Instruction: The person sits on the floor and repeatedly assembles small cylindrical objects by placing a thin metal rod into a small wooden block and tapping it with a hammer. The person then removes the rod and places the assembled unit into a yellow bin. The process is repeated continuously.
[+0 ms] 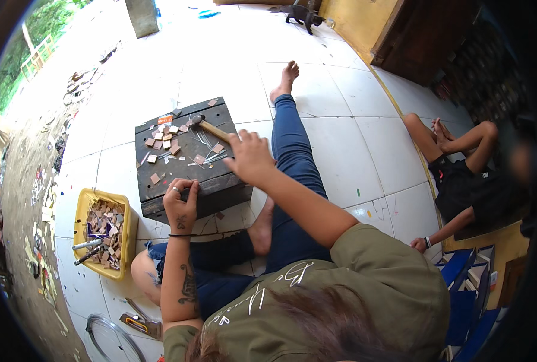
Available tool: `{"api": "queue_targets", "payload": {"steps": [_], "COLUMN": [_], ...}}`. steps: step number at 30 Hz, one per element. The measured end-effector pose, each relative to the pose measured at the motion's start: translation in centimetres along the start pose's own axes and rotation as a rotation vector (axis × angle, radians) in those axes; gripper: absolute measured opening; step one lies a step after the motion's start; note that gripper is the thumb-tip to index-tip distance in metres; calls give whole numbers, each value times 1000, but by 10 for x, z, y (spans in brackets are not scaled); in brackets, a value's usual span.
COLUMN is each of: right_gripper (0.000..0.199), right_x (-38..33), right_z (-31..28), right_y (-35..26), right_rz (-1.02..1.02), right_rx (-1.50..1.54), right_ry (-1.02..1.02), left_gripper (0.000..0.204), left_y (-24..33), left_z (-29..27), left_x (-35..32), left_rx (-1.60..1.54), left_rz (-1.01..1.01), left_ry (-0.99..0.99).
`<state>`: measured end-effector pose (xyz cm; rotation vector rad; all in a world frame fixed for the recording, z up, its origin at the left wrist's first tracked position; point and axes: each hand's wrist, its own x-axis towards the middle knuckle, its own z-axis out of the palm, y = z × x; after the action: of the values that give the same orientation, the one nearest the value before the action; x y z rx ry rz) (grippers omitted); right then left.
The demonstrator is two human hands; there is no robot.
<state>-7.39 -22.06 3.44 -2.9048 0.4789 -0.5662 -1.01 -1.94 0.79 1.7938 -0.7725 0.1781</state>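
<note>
A dark, low wooden block (187,205) stands on the floor in front of me. My left hand (180,204), with a ring on it, is closed at its near edge; whatever the fingers may pinch is too small to make out. Over the block's right side is my right hand (253,160), palm down with fingers apart. Its fingertips come up to the handle end of a hammer (216,128) lying on the block, and I see no grip around it. Several small wooden tiles (175,149) and thin metal wire pieces (202,142) are scattered on top.
Left of the block, a yellow basin (128,241) holds many small wooden pieces and pliers (87,244). Coiled wire (108,332) and a tool (142,324) lie nearby. At right sits another person (473,187), beside blue boxes (461,289). A black cat (303,16) walks far off.
</note>
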Motion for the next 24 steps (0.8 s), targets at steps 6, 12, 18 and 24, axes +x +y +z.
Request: {"api": "queue_targets", "payload": {"steps": [6, 12, 18, 24], "right_gripper": [52, 48, 48, 51], "right_x": [-1, -41, -75, -85], "right_z": [-1, -57, -114, -132], "right_y": [34, 35, 13, -3], "right_rz": [-104, 203, -116, -289], "right_rx": [92, 1093, 720, 652], "right_ry": [-226, -520, -402, -255], "left_gripper": [10, 11, 11, 11], "left_y": [6, 4, 1, 1], "left_z": [2, 0, 0, 0], "left_x": [1, -1, -2, -2], "left_rx": [28, 44, 30, -6], "left_rz": [33, 57, 69, 36], "left_ry": [19, 20, 43, 37]}}
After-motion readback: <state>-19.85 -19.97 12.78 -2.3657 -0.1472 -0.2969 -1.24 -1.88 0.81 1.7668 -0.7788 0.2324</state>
